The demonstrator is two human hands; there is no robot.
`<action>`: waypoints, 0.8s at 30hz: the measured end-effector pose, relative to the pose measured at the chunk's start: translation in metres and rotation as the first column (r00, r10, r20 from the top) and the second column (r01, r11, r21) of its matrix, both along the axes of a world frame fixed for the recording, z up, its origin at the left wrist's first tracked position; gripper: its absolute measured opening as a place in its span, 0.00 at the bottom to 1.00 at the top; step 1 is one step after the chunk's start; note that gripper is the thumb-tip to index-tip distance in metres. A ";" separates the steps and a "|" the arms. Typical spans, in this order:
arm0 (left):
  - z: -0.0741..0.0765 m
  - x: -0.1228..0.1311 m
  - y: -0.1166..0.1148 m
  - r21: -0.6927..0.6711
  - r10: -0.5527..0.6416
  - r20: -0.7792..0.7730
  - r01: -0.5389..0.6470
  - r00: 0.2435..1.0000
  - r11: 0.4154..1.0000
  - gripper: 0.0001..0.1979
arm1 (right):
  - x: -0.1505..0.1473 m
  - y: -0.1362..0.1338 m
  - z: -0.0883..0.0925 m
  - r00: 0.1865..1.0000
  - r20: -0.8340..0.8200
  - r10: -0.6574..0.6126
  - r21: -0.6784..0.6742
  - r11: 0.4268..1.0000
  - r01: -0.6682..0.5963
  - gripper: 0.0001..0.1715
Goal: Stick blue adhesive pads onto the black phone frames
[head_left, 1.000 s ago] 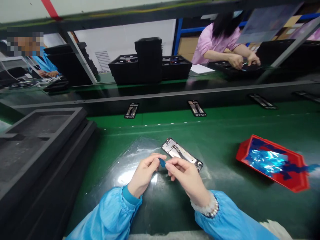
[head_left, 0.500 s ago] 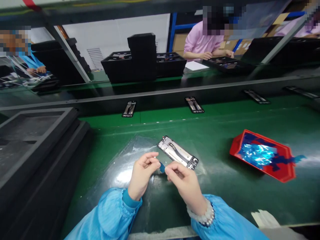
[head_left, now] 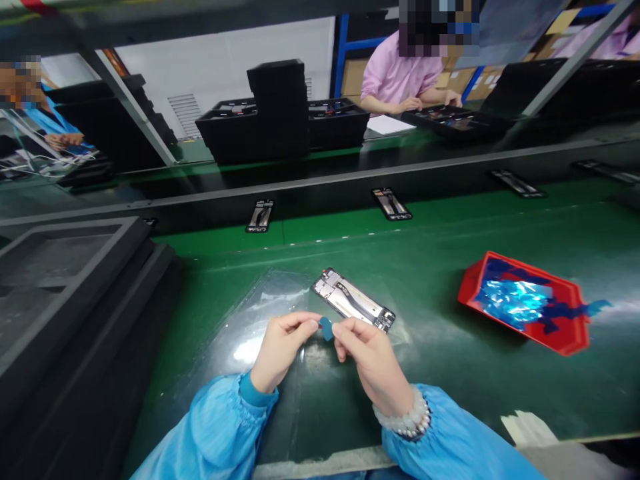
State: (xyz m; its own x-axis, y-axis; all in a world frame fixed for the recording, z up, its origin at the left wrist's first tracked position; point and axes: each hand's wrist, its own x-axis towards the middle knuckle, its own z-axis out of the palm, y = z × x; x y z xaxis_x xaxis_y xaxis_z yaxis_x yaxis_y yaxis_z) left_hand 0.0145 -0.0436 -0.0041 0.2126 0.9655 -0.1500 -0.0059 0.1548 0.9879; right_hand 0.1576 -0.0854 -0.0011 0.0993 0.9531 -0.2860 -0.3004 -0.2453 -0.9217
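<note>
A small blue film tab [head_left: 326, 328] sits pinched between the fingertips of my left hand [head_left: 283, 349] and my right hand [head_left: 369, 360], both closed on it just above a clear plastic sheet [head_left: 240, 340] on the green bench. Just beyond my fingers a phone frame [head_left: 353, 307] lies flat and slanted on that sheet. A bead bracelet is on my right wrist, and both arms wear light blue sleeves.
A red bin [head_left: 525, 303] with crumpled blue film stands to the right. Stacked grey foam trays [head_left: 70, 293] fill the left. More phone frames [head_left: 260, 215] lie on the belt behind, before black trays [head_left: 280, 120]. A person in pink [head_left: 400, 77] works across the line.
My hands stay pinched on the blue tab, shifted slightly. The view has tilted a little. The person across has moved their hands along the far tray.
</note>
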 end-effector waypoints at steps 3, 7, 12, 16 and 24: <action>0.000 0.002 -0.003 -0.009 -0.013 0.003 0.013 1.000 1.000 0.08 | -0.001 0.001 -0.001 1.000 0.014 -0.009 -0.004 1.000 0.009 0.21; 0.000 0.003 -0.004 -0.004 -0.004 -0.012 0.004 1.000 1.000 0.08 | -0.002 0.002 -0.001 0.998 0.068 -0.009 -0.001 1.000 0.009 0.20; 0.000 0.005 -0.005 0.032 0.032 -0.073 -0.030 0.997 0.999 0.09 | -0.007 -0.005 0.001 0.983 0.181 -0.026 0.073 0.997 0.013 0.19; -0.001 0.003 -0.003 0.113 0.059 -0.150 -0.042 0.987 0.993 0.10 | 0.001 -0.002 -0.004 0.896 0.435 -0.090 0.251 0.968 -0.025 0.17; -0.014 0.000 0.012 -0.109 0.009 -0.214 -0.033 0.977 0.993 0.22 | 0.067 0.021 -0.039 0.212 0.958 -0.192 0.233 0.954 -0.190 0.53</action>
State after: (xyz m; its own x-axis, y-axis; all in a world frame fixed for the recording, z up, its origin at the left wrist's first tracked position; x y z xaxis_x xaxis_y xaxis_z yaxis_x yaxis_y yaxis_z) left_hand 0.0145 -0.0321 -0.0185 0.1438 0.9441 -0.2967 0.1978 0.2664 0.9434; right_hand 0.2244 -0.0644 -0.0405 0.1140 0.9562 0.2696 0.8664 0.0371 -0.4980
